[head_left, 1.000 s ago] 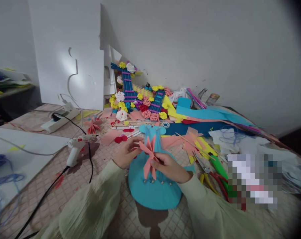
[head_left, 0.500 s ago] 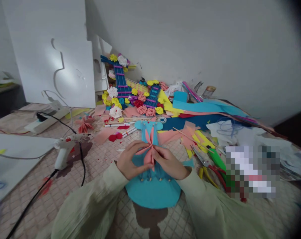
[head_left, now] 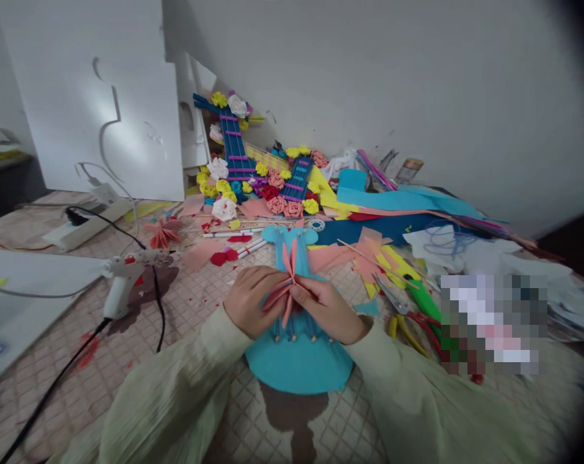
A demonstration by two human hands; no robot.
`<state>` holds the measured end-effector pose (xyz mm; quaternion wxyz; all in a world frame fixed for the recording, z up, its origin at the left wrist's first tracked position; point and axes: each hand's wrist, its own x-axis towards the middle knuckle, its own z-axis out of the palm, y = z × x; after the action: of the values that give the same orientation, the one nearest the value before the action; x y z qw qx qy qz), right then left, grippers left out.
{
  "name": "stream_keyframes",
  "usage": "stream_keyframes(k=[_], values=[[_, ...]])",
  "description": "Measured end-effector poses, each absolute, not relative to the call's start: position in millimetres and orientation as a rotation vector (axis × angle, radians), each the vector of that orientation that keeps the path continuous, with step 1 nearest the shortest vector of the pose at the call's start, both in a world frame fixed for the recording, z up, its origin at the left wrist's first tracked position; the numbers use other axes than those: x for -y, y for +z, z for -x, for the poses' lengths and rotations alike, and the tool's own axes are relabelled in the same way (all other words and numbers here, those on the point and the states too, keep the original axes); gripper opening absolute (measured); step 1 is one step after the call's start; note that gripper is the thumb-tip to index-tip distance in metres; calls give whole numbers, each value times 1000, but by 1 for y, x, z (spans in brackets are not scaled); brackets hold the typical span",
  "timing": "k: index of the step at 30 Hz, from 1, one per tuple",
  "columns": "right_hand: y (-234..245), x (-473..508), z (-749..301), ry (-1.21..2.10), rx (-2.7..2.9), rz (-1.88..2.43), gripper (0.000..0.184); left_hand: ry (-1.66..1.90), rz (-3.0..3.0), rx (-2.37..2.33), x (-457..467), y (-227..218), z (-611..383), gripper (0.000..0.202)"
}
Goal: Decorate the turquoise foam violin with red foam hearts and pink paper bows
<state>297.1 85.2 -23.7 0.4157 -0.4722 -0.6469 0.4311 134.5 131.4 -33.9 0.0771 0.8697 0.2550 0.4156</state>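
Between my two hands is a pink paper flower [head_left: 291, 256] with several pointed petals. My left hand [head_left: 254, 300] pinches its petals from the left. My right hand [head_left: 329, 307] grips it near the centre with thumb and finger. Beneath both hands lies a light-blue guitar-shaped piece [head_left: 299, 368] with strings along it and small pegs near its lower part. My hands hide much of its middle. Another pink paper flower [head_left: 163, 232] sits to the left, beyond the glue gun [head_left: 120, 287].
A power strip [head_left: 86, 224] and black cord occupy the left side. Scissors [head_left: 403, 309], pliers [head_left: 408, 336] and paper scraps [head_left: 369, 258] lie to the right. Behind are decorated dark-blue guitar pieces [head_left: 234, 145], white marker pens [head_left: 248, 248] and a white board [head_left: 103, 38] with a cut outline.
The pink flower has turned and its lower petals have shifted. My left fingers have closed in around them. The view has tilted slightly downward.
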Motion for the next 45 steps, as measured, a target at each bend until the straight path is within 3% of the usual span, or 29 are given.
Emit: stream_keyframes(k=[7,13,18,23,31,45], values=[[-20,-92,-321,727,1621,1324,29,1245,-2448,-724,-131,-25,-132,18],[-16,-90,-325,249,1946,1179,46,1192,-2455,-596,-131,-28,-134,19],[-22,-89,-324,-8,2031,1290,40,1196,-2498,-587,-132,-30,-134,20],[-21,-89,-324,-102,2078,1286,45,1204,-2531,-549,-134,-31,-134,18],[-20,-86,-320,12,2074,1284,14,1235,-2591,-521,-135,-31,-134,17],[-33,-91,-314,30,2091,992,17,1415,-2688,-393,-138,-27,-134,7]])
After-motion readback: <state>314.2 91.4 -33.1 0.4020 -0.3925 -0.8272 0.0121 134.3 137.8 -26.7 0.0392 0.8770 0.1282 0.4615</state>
